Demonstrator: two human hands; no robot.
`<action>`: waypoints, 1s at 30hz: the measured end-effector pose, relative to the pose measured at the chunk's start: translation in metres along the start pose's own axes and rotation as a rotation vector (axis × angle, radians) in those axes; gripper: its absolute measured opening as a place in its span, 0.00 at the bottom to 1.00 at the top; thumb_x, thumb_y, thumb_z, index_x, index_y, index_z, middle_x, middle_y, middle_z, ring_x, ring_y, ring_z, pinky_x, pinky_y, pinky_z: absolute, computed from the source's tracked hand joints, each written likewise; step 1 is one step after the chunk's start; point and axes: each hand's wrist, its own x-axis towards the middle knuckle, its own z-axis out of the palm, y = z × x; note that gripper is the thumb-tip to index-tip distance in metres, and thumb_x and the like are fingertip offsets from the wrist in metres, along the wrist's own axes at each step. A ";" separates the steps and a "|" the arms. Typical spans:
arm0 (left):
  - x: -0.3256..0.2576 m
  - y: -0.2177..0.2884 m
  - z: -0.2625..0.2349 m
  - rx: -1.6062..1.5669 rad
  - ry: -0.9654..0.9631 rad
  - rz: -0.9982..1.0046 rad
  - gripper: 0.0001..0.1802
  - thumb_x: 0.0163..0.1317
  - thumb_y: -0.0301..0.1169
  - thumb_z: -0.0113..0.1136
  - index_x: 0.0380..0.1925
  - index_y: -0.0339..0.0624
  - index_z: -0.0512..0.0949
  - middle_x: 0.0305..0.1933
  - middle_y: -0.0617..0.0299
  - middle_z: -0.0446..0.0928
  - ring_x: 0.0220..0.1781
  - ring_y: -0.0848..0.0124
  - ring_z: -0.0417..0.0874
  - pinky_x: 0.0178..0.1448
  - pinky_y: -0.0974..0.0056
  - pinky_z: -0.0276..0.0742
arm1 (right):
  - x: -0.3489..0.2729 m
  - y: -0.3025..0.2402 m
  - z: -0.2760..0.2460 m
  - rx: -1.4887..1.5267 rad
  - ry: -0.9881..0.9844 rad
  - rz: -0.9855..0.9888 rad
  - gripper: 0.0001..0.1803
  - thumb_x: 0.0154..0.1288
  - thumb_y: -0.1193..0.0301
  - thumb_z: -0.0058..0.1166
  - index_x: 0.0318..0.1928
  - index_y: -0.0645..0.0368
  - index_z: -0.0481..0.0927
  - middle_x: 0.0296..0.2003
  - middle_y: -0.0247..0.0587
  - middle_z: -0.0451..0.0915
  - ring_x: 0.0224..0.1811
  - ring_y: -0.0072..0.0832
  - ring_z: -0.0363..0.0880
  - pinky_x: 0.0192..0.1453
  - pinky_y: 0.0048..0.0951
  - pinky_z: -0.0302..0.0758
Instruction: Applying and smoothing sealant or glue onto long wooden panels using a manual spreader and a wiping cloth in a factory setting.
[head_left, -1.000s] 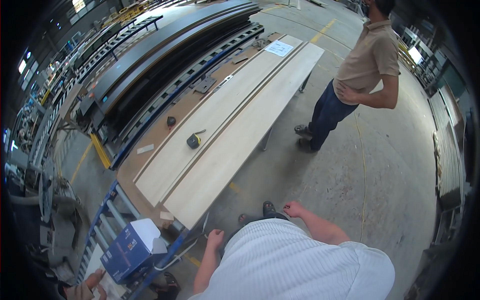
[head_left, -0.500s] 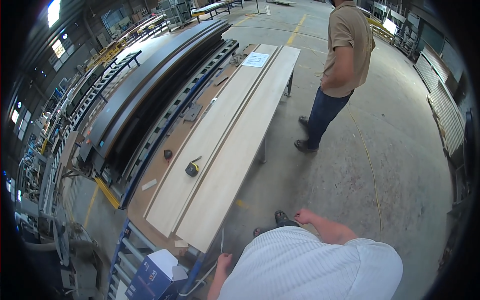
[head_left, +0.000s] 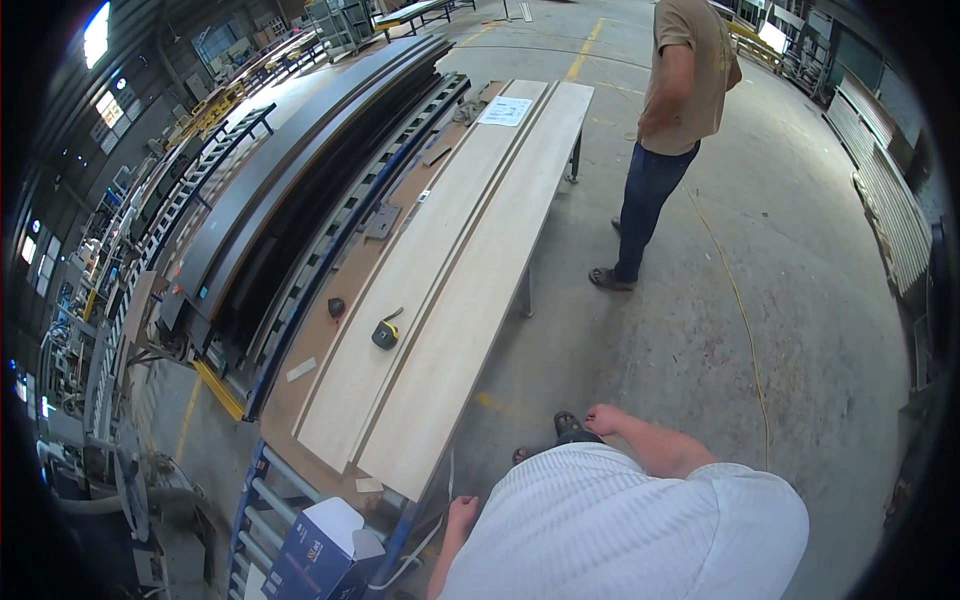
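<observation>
My left hand [head_left: 463, 511] hangs low beside the near end of the workbench, fingers curled in, with no object showing in it. Off to the right, my right hand [head_left: 603, 418] is held in front of my body, loosely closed and apart from everything on the bench. Two long pale wooden boards, a left board [head_left: 352, 395] and a right board [head_left: 455, 375], lie side by side along the bench. On the left one rests a black and yellow tape measure [head_left: 385, 335]. A printed paper sheet [head_left: 505, 111] lies at the far end.
A blue cardboard box [head_left: 318, 560] with raised white flaps sits on rollers [head_left: 275, 500] at the near end. Dark panels [head_left: 235, 200] are stacked to the left. A person in a beige shirt [head_left: 690, 85] stands beyond the bench's right side. A yellow cable [head_left: 742, 315] crosses the floor.
The view has shifted slightly. The other person has turned a little and moved one foot. Both my hands stay nearly where they were; the boards and tape measure have not moved.
</observation>
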 end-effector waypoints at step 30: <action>0.000 -0.006 -0.006 0.023 -0.013 -0.071 0.24 0.65 0.45 0.68 0.49 0.34 0.85 0.51 0.45 0.87 0.56 0.54 0.88 0.61 0.54 0.81 | -0.002 0.005 0.003 0.003 -0.026 0.043 0.19 0.62 0.58 0.59 0.49 0.51 0.90 0.45 0.50 0.89 0.48 0.49 0.88 0.55 0.46 0.83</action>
